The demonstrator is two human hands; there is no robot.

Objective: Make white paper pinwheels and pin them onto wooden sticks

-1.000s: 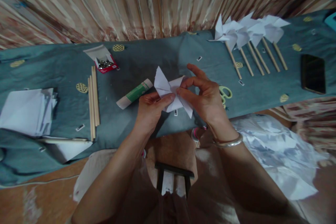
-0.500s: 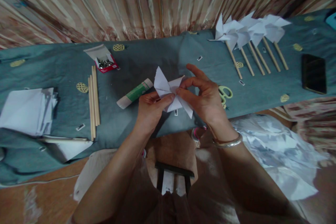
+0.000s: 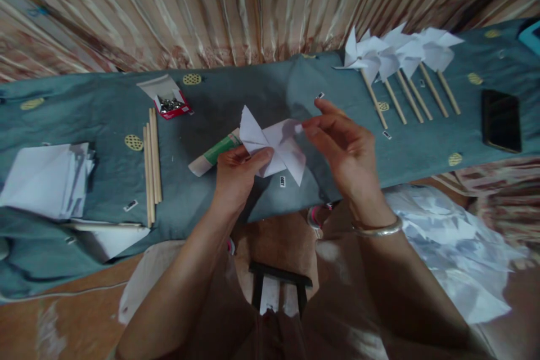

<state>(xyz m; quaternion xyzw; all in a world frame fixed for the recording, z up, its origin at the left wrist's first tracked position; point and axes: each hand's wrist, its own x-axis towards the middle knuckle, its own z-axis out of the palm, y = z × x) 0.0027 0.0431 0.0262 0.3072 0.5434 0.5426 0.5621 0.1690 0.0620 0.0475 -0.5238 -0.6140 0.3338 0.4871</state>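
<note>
A white folded paper pinwheel head [image 3: 270,143] is held above the teal cloth [image 3: 84,118] at the centre. My left hand [image 3: 236,174] pinches its middle, thumb on top. My right hand [image 3: 346,149] has moved off to the right side; its fingertips touch or pinch the paper's right tip, fingers partly extended. A silver bangle [image 3: 377,229] circles my right wrist. A green and white glue stick [image 3: 213,152] lies just left of the paper.
Several finished pinwheels on sticks [image 3: 396,62] lie at the back right, a black phone [image 3: 501,120] beside them. Wooden sticks [image 3: 151,160], a red box of pins [image 3: 169,102] and a stack of white paper [image 3: 42,177] lie left. Scissors [image 3: 369,149] sit behind my right hand.
My right hand let go of the pinwheel's centre and slid right to its tip. The paper shifted slightly left and up in my left hand.
</note>
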